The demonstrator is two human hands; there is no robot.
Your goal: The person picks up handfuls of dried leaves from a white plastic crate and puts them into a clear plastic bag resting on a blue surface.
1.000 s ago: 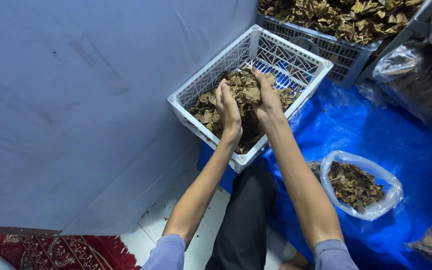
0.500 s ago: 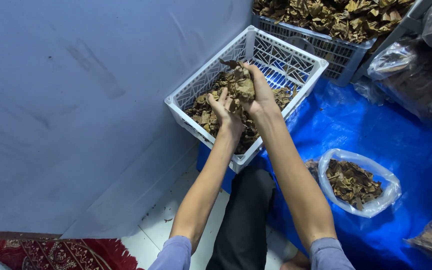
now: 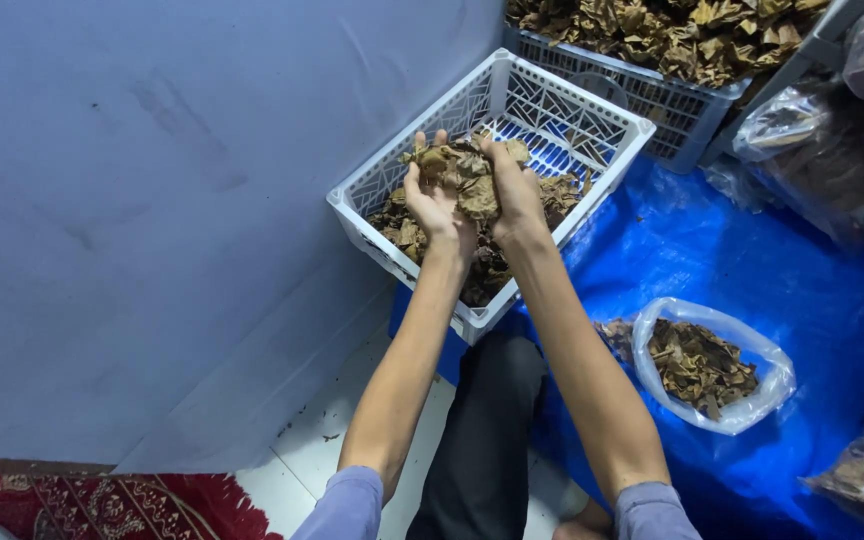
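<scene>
Blue tarp (image 3: 752, 260) lying spread under my legs, covering floor at right. Clear plastic bag (image 3: 717, 365) of brown leaf bits sitting open on it, near my right knee. Grey crate (image 3: 672, 110) heaped with dry leaves standing at top. More filled plastic sacks (image 3: 837, 140) crowding right edge. Pale blue sheet (image 3: 152, 220) hanging at left. Red patterned rug (image 3: 102, 505) showing at bottom left, white tiles (image 3: 312, 440) beside it.

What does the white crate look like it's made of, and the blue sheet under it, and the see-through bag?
The white crate looks like moulded plastic: rigid lattice walls, slightly glossy. The blue sheet seems a woven plastic tarp: shiny, creased, though the weave is too fine to confirm. The see-through bag appears thin plastic film: clear, crinkled, with dry leaves showing through.
</scene>
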